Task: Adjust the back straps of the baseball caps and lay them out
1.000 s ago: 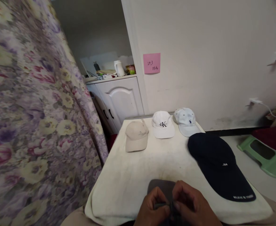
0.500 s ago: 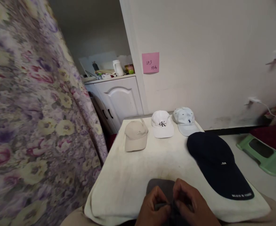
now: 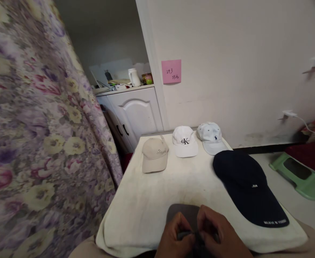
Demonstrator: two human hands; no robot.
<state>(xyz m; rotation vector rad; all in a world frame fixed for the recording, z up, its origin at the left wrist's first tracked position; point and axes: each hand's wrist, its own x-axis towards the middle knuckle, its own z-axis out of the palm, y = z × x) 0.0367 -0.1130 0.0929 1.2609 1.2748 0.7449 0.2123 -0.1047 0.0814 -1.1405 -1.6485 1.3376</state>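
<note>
1. Nearest, the left hand (image 3: 175, 238) has its thumb and fingers pinched together on dark fabric of the dark grey baseball cap (image 3: 183, 212). The exact part under the fingertips is hidden.
2. The right hand (image 3: 219, 233) sits just beside it, thumb and fingertips closed in a matching pinch on the same cap.
3. That cap is at the near edge of the cream cloth (image 3: 146, 204), its rounded brim pointing toward the wall. Most of the crown is hidden by the hands or cut off by the lower edge of the view.
4. It looks light and matt, so it should be neither slippery nor fragile. The brim is probably stiff enough to serve as a firm handle; the crown fabric is likely soft and apt to fold, better held by its edge with fingertips, as small parts there call for a fine pinch.
5. To the right, near the right hand but apart from it, lies a navy baseball cap (image 3: 245, 179), its brim toward the near right corner.
6. Farther back stand a beige baseball cap (image 3: 154, 157), a white CK cap (image 3: 184, 145) and a pale blue polo cap (image 3: 211, 136).
7. Beyond them are a white cabinet (image 3: 140, 114) and a pink sticky note (image 3: 171, 71) on the wall.
</note>
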